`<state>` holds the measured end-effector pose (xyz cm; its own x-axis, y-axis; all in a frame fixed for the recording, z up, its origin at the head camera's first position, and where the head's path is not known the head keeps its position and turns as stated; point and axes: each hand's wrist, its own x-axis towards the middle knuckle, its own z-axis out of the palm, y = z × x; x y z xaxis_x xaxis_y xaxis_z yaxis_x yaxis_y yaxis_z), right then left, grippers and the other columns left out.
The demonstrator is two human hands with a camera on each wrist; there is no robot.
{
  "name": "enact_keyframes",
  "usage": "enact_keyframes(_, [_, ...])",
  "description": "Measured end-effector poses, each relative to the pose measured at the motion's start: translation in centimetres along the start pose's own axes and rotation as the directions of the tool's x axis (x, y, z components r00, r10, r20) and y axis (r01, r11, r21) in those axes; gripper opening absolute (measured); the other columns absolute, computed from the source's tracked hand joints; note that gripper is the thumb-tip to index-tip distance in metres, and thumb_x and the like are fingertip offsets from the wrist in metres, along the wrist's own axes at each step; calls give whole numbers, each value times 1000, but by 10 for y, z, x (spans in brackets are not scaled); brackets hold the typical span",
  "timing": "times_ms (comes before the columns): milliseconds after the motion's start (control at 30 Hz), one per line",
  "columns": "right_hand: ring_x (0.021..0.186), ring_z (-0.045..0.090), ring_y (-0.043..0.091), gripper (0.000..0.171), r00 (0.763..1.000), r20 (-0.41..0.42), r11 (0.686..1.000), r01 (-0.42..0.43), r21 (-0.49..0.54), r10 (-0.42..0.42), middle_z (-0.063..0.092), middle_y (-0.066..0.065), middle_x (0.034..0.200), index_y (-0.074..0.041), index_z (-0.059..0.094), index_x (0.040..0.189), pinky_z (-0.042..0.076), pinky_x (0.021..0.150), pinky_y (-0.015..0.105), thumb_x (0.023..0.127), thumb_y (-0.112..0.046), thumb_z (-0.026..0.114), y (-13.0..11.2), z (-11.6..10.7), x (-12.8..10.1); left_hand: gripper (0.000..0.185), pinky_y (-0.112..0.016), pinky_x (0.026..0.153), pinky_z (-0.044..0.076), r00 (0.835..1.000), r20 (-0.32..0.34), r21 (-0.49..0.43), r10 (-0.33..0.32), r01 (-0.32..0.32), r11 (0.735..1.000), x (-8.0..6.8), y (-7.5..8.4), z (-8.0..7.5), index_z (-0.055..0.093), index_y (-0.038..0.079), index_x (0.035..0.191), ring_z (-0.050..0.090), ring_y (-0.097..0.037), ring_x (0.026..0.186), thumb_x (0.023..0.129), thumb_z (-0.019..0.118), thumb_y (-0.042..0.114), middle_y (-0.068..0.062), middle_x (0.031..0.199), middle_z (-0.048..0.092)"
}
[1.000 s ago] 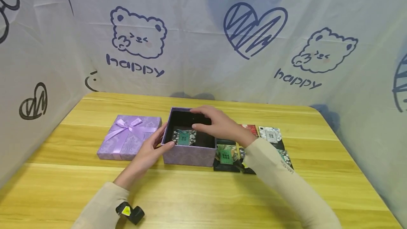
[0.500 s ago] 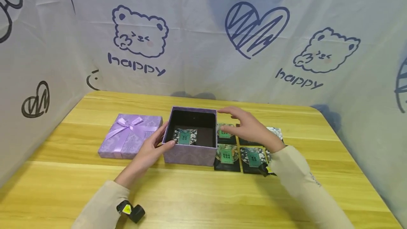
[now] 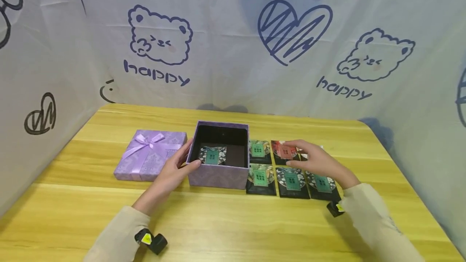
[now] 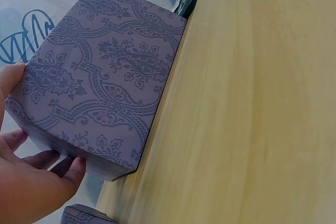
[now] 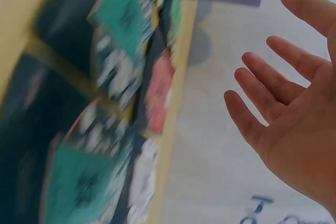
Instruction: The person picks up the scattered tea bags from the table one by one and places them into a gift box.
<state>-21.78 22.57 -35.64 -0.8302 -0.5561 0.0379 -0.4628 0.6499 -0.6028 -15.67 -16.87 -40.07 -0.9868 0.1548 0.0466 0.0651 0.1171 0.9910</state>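
Note:
My left hand (image 3: 171,173) holds the near left corner of an open purple gift box (image 3: 218,178), thumb at the rim and fingers against the left side wall. That patterned wall fills much of the left wrist view, fingertips (image 4: 76,169) touching it. Inside the box lies one flat packet (image 3: 212,155) with a teal label. My right hand (image 3: 320,161) hovers over the packets right of the box, fingers spread and holding nothing. Nearest to its fingertips is a red-labelled packet (image 3: 285,153). The hand mostly hides a white packet behind it.
Left of the box lies its purple lid (image 3: 145,157) with a ribbon bow. Two green-labelled packets (image 3: 261,179) adjoin the box on the right, beside teal-labelled packets (image 3: 292,182). A printed cloth (image 3: 225,60) hangs behind the wooden table (image 3: 218,225).
My right hand has moved right, out from over the box to above the red packet, uncovering the packets near the box. My left hand stays on the box.

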Motion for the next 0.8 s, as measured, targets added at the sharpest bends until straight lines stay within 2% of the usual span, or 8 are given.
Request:
enact_keyframes(100, [130, 39, 43, 59, 1000, 5, 1000, -23, -17, 23, 43, 23, 143, -2, 45, 142, 35, 102, 60, 91, -20, 69, 12, -3, -10, 72, -45, 111, 26, 1000, -2, -1, -1, 1, 1000, 0, 1, -1, 22, 13, 155, 26, -35, 140, 95, 62, 17, -15, 157, 23])
enact_keyframes(433, [123, 41, 52, 65, 995, 47, 996, -84, -23, 85, 41, 28, 142, 0, 45, 141, 39, 94, 65, 88, -24, 73, 46, -14, -47, 72, -45, 111, 26, 1000, 3, 8, -7, 7, 1000, 0, 1, -1, 22, 13, 155, 27, -34, 140, 95, 62, 18, -15, 157, 23])
enact_keyframes(633, [126, 36, 54, 69, 993, 47, 994, -107, -1, 107, 38, 30, 143, 2, 45, 140, 33, 97, 69, 84, -23, 76, 59, -16, -60, 72, -46, 111, 26, 1000, 6, 22, 1, -1, 1000, 1, 2, -1, 21, 12, 155, 26, -35, 140, 96, 61, 18, -15, 157, 22])
enact_keyframes(800, [128, 32, 55, 79, 985, 76, 988, -154, -9, 154, 36, 30, 145, 0, 44, 142, 31, 97, 70, 79, -30, 80, 64, -17, -67, 72, -46, 111, 25, 1000, 10, 31, 1, -1, 1000, 1, 2, 0, 20, 11, 155, 25, -35, 141, 96, 60, 18, -16, 157, 21])
